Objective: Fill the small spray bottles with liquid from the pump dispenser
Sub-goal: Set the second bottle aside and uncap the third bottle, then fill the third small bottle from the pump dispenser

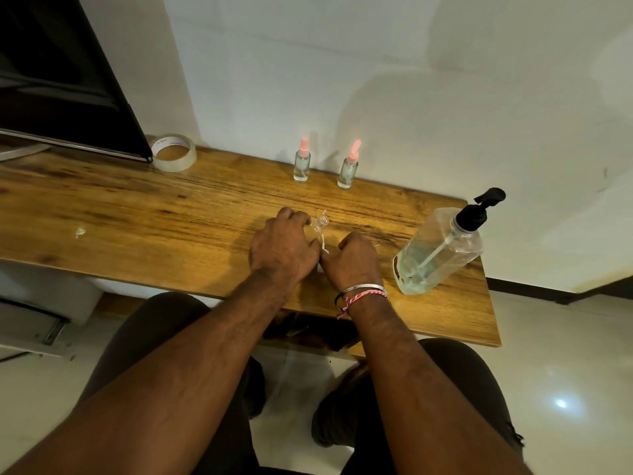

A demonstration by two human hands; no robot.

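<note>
Mid-frame on wooden table (137,207): left hand (282,248) curled round small uncapped clear bottle (320,225). Right hand (356,260) fisted just beside it, contents hidden. Two pink-capped spray bottles (302,165) upright behind, pump dispenser (442,248) at right.

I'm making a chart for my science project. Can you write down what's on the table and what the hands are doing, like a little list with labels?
table: wooden, against a white wall
pump bottle: clear, black pump, at the right end, part full
capped bottles: two with pink tops, upright by the wall
open bottle: small, clear, no top on, between the hands
left hand: grips the open bottle
right hand: fingers curled, holding something thin and white; too hidden to name
tape: roll at back left
</note>
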